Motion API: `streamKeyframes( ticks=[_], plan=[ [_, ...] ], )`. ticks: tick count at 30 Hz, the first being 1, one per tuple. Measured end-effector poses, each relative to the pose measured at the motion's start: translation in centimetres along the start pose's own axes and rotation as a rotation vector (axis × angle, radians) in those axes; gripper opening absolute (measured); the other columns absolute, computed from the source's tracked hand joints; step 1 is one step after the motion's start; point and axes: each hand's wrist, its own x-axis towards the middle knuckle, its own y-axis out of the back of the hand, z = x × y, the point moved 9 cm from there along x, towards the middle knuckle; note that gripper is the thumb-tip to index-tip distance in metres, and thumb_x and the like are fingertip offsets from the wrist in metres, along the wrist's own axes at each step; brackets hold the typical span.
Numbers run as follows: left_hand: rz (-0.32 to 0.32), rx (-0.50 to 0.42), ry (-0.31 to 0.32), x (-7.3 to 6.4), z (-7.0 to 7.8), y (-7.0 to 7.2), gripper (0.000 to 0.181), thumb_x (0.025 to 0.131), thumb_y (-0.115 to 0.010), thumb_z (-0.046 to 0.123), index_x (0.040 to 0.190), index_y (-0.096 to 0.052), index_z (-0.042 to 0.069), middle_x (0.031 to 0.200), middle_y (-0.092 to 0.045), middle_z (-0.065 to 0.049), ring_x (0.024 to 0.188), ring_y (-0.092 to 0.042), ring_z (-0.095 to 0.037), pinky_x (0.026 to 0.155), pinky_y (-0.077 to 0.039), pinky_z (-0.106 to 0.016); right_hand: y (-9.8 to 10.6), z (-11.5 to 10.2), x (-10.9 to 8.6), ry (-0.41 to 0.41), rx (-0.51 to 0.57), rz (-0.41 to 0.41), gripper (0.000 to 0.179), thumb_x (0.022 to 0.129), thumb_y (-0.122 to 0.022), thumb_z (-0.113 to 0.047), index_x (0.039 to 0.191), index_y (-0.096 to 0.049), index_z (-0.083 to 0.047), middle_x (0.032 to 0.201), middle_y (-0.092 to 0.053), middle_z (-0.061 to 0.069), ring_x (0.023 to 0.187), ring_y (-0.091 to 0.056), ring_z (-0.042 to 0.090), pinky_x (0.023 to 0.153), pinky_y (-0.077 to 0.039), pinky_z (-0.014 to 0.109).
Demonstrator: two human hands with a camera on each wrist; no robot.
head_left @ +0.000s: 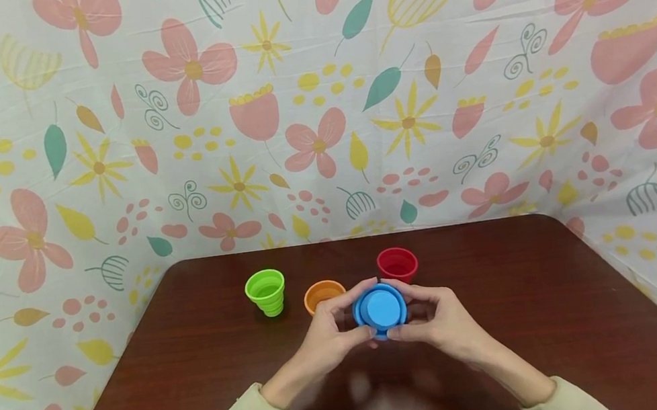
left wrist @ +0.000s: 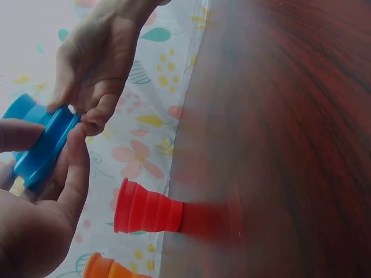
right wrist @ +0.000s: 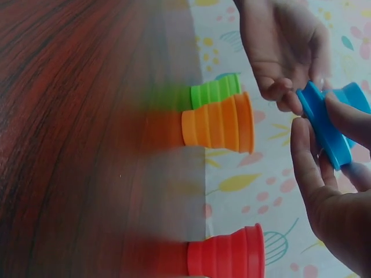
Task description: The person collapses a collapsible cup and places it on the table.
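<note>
Reshaping, it seems: a round, blue, silicone-looking collapsible cup (head_left: 381, 308), partly folded, base toward the person.

The left hand (head_left: 327, 332) and right hand (head_left: 441, 317) pinch it between thumbs and fingers — above the dark brown, wood-grained table (head_left: 527, 290), near the expanded, ribbed orange cup (head_left: 321, 291) and red cup (head_left: 397, 262). The next move probably calls for even thumb pressure — rim held steady.

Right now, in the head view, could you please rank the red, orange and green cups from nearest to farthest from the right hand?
1. Red cup: beyond the right hand.
2. Orange cup: left of red.
3. Green cup: farthest left.
</note>
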Motion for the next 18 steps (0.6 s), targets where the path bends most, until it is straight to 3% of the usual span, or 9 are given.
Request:
streamKeyframes(
  ticks=[9,18],
  plan=[
    [-0.045,-0.034,0.029,-0.43,-0.08,0.02,0.073,0.095,-0.070,-0.008,0.161,-0.046,0.014,0.152,-0.054,-0.011,0.120,-0.065,-0.032,0.085,-0.063,-0.042,0.10,-0.11,0.03,0.031,-0.005,-0.029,0.070,0.087,-0.084,0.000,0.152,-0.058,-0.009,0.124,-0.070,0.019,0.096,-0.072,0.035,0.086,-0.063,0.040],
    [-0.072,-0.048,0.031,-0.85,0.02,0.18,0.074,0.097,-0.069,-0.006,0.163,-0.043,0.019,0.151,-0.054,-0.014,0.105,-0.073,-0.029,0.087,-0.061,-0.051,-0.12,-0.12,-0.05,0.026,-0.014,-0.045,0.070,0.088,-0.084,-0.001,0.152,-0.058,-0.010,0.120,-0.071,0.019,0.095,-0.071,0.036,0.086,-0.063,0.040]
  ],
)
